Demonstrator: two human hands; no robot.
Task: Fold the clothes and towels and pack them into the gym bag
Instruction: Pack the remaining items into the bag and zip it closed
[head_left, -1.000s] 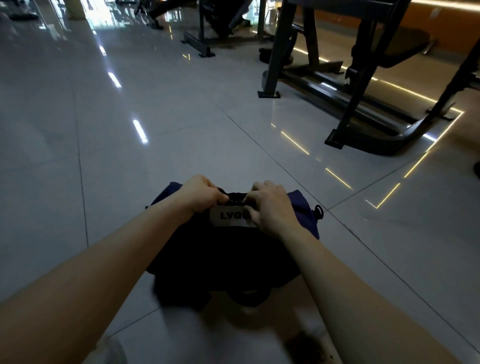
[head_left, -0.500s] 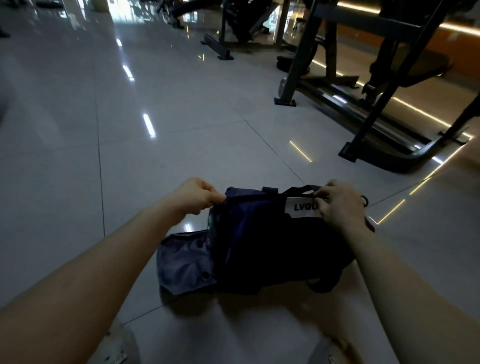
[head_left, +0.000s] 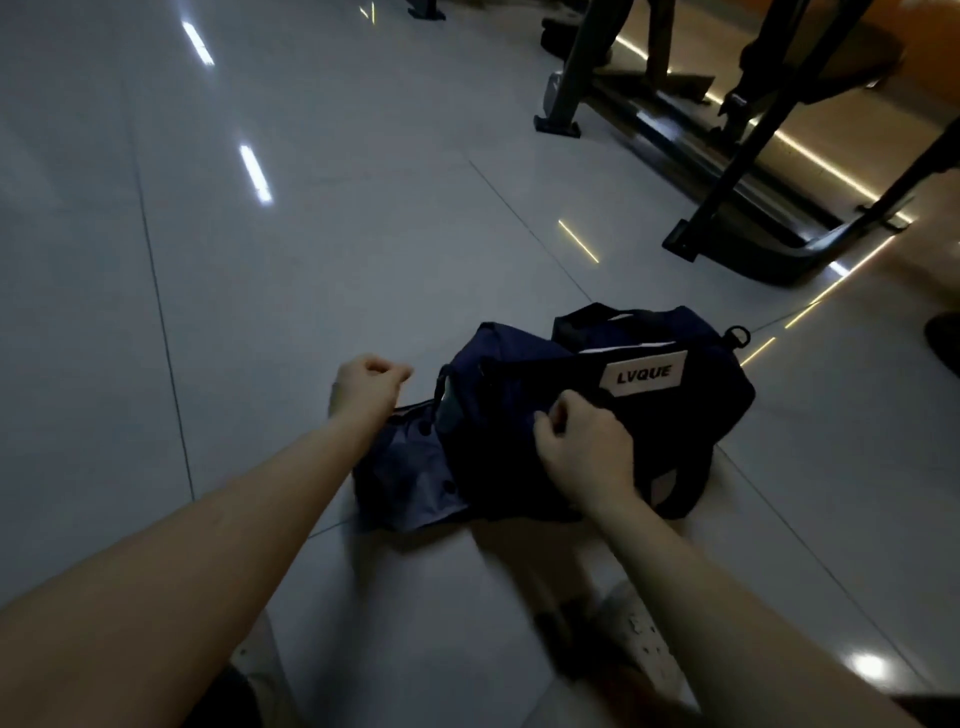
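Observation:
A dark navy gym bag (head_left: 691, 415) with a white "LVQUE" label (head_left: 644, 373) lies on the grey tiled floor. Its left end flap (head_left: 410, 478) hangs open and flat on the floor, showing a lighter lining. The black carry handles (head_left: 602, 314) stand up at the back. My left hand (head_left: 366, 387) is a closed fist just left of the bag's open end, apart from it, with nothing visible in it. My right hand (head_left: 582, 441) has its fingers curled on the dark fabric of the bag's front side. No clothes or towels show.
Black gym machine frames (head_left: 727, 171) stand on the floor at the back right. A dark shoe (head_left: 943, 343) sits at the right edge. My own light shoe (head_left: 639, 634) is below the bag. Glossy tiles stretch to the left and behind.
The bag's left end flap has dropped open. My left hand has let go of the bag's edge. My right hand has moved from the label down to the front fabric.

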